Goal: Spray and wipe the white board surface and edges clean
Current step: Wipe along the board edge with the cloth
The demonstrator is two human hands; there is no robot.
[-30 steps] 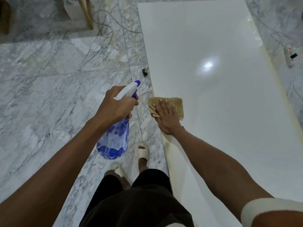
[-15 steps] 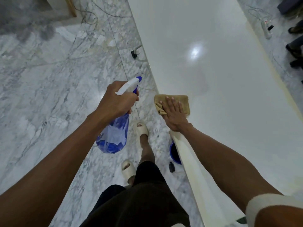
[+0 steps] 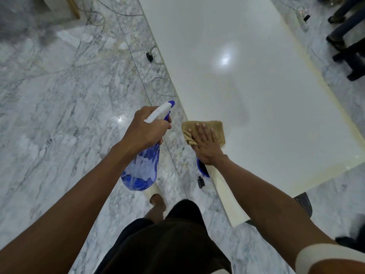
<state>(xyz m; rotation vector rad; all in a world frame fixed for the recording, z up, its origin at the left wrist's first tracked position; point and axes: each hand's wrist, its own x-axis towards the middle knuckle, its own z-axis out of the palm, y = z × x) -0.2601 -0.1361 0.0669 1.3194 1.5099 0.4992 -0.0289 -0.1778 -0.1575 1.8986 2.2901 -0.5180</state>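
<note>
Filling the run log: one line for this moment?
left hand grips spray bottle | right hand presses cloth | white board edge

One board, one cloth, one bottle, two hands

One white board (image 3: 246, 76) fills twelve to three o'clock; one tan cloth (image 3: 205, 128) lies near centre; one blue spray bottle (image 3: 142, 167) hangs at seven. Two hands show: left hand (image 3: 147, 129), right hand (image 3: 206, 147). One blue bowl (image 3: 202, 169) and one power strip (image 3: 303, 17) at one o'clock.

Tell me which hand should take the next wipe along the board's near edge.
Right, probably. The right hand already presses flat on the tan cloth at the white board's edge, while the left hand grips the spray bottle over the floor.
</note>
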